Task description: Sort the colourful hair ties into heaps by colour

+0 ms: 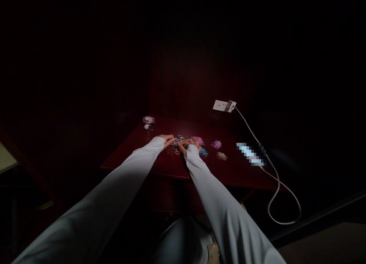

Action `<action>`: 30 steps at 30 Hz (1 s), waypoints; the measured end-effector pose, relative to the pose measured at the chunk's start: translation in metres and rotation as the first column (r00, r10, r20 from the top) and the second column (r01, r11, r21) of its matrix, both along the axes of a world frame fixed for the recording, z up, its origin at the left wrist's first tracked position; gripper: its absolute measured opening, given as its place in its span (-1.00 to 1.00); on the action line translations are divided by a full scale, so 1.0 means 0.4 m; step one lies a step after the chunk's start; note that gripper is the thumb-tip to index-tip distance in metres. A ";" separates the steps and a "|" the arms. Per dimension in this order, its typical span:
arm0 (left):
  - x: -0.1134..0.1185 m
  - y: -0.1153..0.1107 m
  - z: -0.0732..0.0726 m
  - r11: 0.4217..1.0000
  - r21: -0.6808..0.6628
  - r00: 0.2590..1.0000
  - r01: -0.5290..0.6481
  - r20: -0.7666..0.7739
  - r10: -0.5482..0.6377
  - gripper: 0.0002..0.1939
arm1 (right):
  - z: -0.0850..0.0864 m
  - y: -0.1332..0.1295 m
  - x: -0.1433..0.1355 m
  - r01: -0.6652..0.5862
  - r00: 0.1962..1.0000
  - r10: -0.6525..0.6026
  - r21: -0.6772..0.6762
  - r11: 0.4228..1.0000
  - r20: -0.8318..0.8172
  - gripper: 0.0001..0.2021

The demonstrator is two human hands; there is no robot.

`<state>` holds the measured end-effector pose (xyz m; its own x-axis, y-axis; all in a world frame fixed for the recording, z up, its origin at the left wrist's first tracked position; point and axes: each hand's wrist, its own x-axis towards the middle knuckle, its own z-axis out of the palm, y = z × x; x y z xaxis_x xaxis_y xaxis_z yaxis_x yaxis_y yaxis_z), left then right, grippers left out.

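Both my hands reach onto a dark red table (134, 157), at a heap of small coloured rings (177, 152). My left hand (167, 139) is at the left side of the heap; its fingertips touch the rings, and whether they grip one is too small to tell. My right hand (190, 144) lies across the heap's right side, its fingers bent; what they hold, if anything, cannot be made out. Just beyond my right hand is a pink pile (198, 140), and a blue pile (203, 152) sits close to its right.
A purple pile (216, 144) and a yellowish pile (222, 156) lie farther right. A clear round container (148, 124) stands at the back left. A blurred-out phone-like object (250, 154) with a white cable (274, 172) lies right, below a wall socket (221, 105).
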<state>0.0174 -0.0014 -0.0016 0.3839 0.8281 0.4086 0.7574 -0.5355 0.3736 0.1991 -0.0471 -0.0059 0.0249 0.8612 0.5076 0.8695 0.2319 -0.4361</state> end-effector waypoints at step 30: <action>-0.008 -0.014 0.013 0.999 0.011 0.995 0.046 -0.085 -0.045 -0.59 | 0.059 -0.160 0.488 0.408 0.769 -0.446 0.185 0.894 0.458 -0.61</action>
<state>0.0141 -0.0068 0.0036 0.4546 0.8037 0.3840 0.7606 -0.5746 0.3022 0.3945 -0.1111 0.0179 0.1207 0.7813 0.6123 0.9780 -0.1993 0.0616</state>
